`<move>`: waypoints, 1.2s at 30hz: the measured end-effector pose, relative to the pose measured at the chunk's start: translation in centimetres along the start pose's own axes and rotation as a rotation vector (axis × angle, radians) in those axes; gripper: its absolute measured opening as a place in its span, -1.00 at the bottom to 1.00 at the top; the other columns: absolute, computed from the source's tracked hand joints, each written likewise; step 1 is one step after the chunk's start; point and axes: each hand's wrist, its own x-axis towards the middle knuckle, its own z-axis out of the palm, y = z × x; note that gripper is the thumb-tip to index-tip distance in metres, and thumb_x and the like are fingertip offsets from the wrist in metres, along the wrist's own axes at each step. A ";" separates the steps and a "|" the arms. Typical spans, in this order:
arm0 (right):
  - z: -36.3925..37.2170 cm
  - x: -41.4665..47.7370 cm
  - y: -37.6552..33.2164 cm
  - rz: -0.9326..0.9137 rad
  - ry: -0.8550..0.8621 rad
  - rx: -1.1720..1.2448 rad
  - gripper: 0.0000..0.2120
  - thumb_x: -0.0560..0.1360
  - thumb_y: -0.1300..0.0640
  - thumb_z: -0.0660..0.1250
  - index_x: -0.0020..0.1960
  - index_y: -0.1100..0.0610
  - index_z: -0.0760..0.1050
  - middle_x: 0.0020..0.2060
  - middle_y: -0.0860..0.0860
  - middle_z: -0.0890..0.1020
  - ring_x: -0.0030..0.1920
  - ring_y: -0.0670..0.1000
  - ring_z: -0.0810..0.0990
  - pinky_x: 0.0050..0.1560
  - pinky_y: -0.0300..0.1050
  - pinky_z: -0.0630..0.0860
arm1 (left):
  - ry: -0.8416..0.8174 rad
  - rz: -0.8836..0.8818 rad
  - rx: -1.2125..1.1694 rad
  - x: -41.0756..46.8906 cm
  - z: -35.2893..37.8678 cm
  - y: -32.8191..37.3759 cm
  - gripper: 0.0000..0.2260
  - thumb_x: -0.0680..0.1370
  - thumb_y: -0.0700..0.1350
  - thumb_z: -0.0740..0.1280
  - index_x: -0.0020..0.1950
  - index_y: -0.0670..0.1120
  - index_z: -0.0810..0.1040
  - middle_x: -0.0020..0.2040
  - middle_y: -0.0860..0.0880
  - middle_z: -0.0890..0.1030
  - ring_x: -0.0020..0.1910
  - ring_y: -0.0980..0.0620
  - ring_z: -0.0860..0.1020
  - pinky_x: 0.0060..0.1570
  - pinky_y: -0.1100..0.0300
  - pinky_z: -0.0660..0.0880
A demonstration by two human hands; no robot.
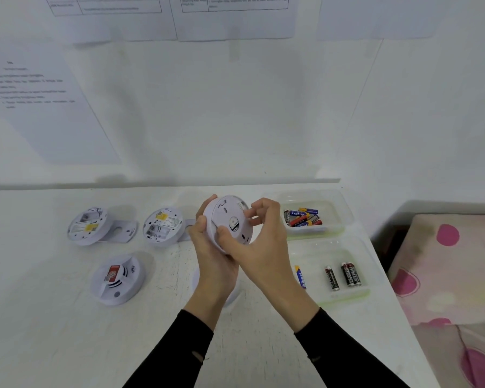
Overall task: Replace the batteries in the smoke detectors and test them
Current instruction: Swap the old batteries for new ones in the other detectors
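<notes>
I hold a round white smoke detector tilted up above the table, its face with the test button towards me. My left hand grips its left rim from behind. My right hand holds its right side, thumb on the face and fingers at the upper right edge. Two opened detectors lie back-side up at the left, each leaning on a mounting plate. A third detector with a red label lies face up in front of them. A white round part is mostly hidden under my wrists.
A clear tray at the back right holds several mixed batteries. A nearer clear tray holds three black batteries and a blue one. The table's right edge runs beside a pink-flowered cloth. Paper sheets hang on the wall.
</notes>
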 end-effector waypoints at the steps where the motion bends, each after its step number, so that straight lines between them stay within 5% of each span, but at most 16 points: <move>1: 0.1 0.0 0.0 0.005 0.000 0.002 -0.47 0.23 -0.18 0.46 0.03 -0.23 0.20 -0.05 -0.29 0.42 0.04 -0.17 0.48 0.04 0.11 0.54 | 0.001 0.020 0.020 0.0 0.0 0.0 -0.59 0.50 0.12 0.16 0.28 0.01 0.48 0.17 -0.17 0.57 0.18 -0.19 0.52 0.02 -0.02 0.55; 8: -0.1 0.1 -0.1 -0.031 -0.059 -0.026 -0.52 0.28 -0.26 0.37 0.10 -0.21 0.27 -0.02 -0.29 0.43 0.04 -0.26 0.47 0.09 0.09 0.53 | -0.030 0.125 0.114 0.4 -0.3 0.3 -0.55 0.45 0.14 0.24 0.28 -0.02 0.44 0.22 -0.23 0.49 0.21 -0.22 0.46 0.06 -0.08 0.50; 11: -0.4 0.5 -0.3 -0.079 -0.070 -0.036 -0.44 0.28 -0.29 0.33 0.20 -0.09 0.37 0.04 -0.16 0.47 0.06 -0.22 0.47 0.09 -0.16 0.51 | -0.077 0.136 0.144 0.5 0.1 0.6 -0.55 0.46 0.12 0.23 0.29 -0.06 0.42 0.22 -0.25 0.48 0.21 -0.23 0.46 0.06 -0.08 0.51; 19: -0.9 1.0 -0.3 -0.026 -0.083 0.116 -0.51 0.33 0.01 0.54 0.20 -0.05 0.46 0.09 -0.10 0.50 0.08 -0.22 0.45 -0.03 -0.50 0.37 | -0.095 0.100 0.068 0.3 0.6 0.7 -0.51 0.42 0.10 0.26 0.29 -0.09 0.41 0.14 -0.18 0.52 0.16 -0.16 0.49 -0.05 0.02 0.59; 24: -1.1 1.3 0.0 -0.006 -0.134 0.128 -0.51 0.33 0.03 0.56 0.19 -0.09 0.44 0.08 -0.15 0.50 0.09 -0.24 0.45 0.06 -0.36 0.47 | -0.099 0.117 0.082 0.5 0.2 0.7 -0.54 0.41 0.13 0.25 0.25 -0.05 0.45 0.15 -0.16 0.51 0.15 -0.13 0.50 -0.07 0.03 0.59; 29: -1.2 1.3 -0.1 -0.064 -0.114 0.143 -0.50 0.32 0.10 0.56 0.20 0.05 0.47 0.07 -0.08 0.53 0.09 -0.22 0.48 -0.01 -0.48 0.41 | -0.128 0.154 0.119 0.7 0.3 1.1 -0.59 0.40 0.10 0.26 0.18 -0.03 0.48 0.09 -0.13 0.54 0.09 -0.09 0.55 -0.10 0.04 0.59; 36: -0.3 1.2 0.3 -0.061 -0.080 0.166 -0.50 0.30 0.00 0.51 0.19 0.01 0.46 0.04 -0.11 0.55 0.09 -0.15 0.54 0.03 -0.26 0.54 | -0.098 0.228 0.194 0.7 0.0 1.0 -0.61 0.42 0.10 0.25 0.20 -0.01 0.47 0.17 -0.21 0.49 0.15 -0.20 0.48 -0.05 -0.03 0.55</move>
